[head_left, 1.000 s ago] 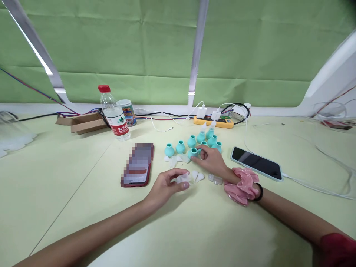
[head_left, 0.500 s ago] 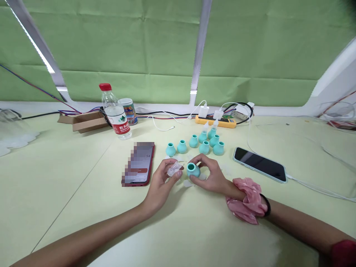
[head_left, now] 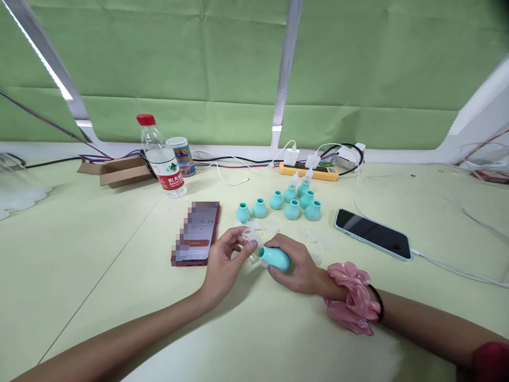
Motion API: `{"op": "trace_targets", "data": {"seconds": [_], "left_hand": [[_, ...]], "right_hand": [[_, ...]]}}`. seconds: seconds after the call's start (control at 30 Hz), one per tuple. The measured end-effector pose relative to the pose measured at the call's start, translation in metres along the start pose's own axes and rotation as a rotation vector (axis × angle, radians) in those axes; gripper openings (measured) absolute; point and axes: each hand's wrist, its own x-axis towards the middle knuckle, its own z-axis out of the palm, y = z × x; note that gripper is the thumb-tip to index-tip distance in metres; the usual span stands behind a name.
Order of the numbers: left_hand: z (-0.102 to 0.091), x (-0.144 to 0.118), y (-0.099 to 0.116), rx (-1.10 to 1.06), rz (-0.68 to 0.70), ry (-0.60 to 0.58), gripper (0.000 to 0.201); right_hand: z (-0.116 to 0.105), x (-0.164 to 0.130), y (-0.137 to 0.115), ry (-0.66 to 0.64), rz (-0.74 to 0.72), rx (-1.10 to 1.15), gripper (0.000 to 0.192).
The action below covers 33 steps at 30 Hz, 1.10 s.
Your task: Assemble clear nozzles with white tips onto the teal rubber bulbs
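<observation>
My right hand [head_left: 296, 268] grips a teal rubber bulb [head_left: 275, 258] lying sideways, its mouth turned left. My left hand [head_left: 225, 261] pinches a small clear plastic tip [head_left: 248, 236] right at the bulb's mouth. Both hands hover just above the pale yellow table [head_left: 99, 254]. A pink scrunchie [head_left: 350, 297] sits on my right wrist. Beyond my hands stand several more teal bulbs [head_left: 292, 209], two with clear tips fitted [head_left: 291, 185]. Loose clear tips [head_left: 270, 227] lie scattered between the bulbs and my hands.
A red phone [head_left: 194, 233] lies left of my hands; a black-screened phone [head_left: 371, 233] on a white cable lies to the right. Water bottle [head_left: 161, 156], can [head_left: 181, 156] and cardboard box [head_left: 115, 171] stand at the back left, a yellow power strip [head_left: 308, 171] at the back.
My right hand picked a teal bulb from the group and drew it toward me, tipping it sideways. My left hand lifted a clear tip and brought it to the bulb's mouth.
</observation>
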Motion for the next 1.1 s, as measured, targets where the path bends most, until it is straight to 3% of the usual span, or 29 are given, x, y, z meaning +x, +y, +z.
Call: {"op": "trace_targets", "data": {"seconds": [0.2,0.4,0.63,0.73,0.9,1.0,1.1], "left_hand": [[-0.001,-0.001,0.002,-0.065,-0.082,-0.030,0.020],[-0.003,0.002,0.002,-0.143,-0.167,-0.169,0.021],[-0.003,0.007,0.013,0.025,-0.203,-0.237,0.022],[-0.004,0.007,0.014,0.134,-0.133,-0.254,0.023],[-0.008,0.001,0.011,0.502,0.214,-0.223,0.021],[-0.010,0.001,0.010,0.570,0.258,-0.276,0.024],[-0.011,0.004,0.011,0.550,0.298,-0.324,0.022]], "right_hand": [[0.000,0.001,0.005,0.078,0.043,0.006,0.028],[0.001,-0.001,0.003,0.076,0.084,-0.033,0.026],[0.006,-0.004,0.009,0.167,0.073,-0.208,0.018],[0.006,-0.003,0.012,0.163,0.050,-0.272,0.017],[0.004,-0.003,0.012,0.140,-0.003,-0.299,0.014],[0.002,-0.001,0.008,0.109,0.013,-0.213,0.012],[-0.001,0.002,0.002,0.028,0.138,-0.058,0.013]]}}
